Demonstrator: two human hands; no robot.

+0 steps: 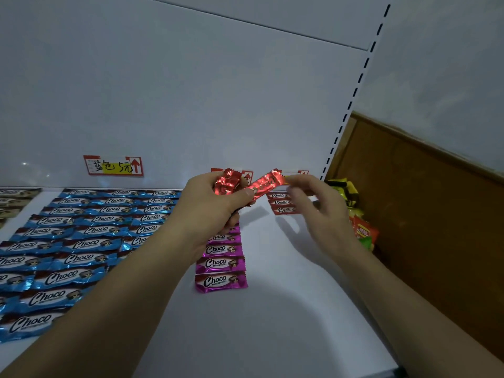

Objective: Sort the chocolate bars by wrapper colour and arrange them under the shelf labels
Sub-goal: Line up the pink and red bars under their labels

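My left hand (215, 205) grips a bunch of red-wrapped chocolate bars (227, 182), and its thumb pins one red bar (267, 184) that sticks out to the right. My right hand (313, 205) is blurred, with loosely curled fingers. Its index fingertip is at that bar's right end and its thumb is just below, not closed on it. On the white shelf (272, 309) lie rows of blue Choco bars (81, 241), a column of magenta bars (221, 264) and a few red bars (282, 204). A blue label (113, 165) is on the back wall.
Two more labels (246, 174) sit half hidden behind my hands. Darker-wrapped bars (13, 197) lie at the far left. Yellow, orange and green snack packs (362, 230) are piled at the shelf's right end, against a brown wooden panel (422, 200).
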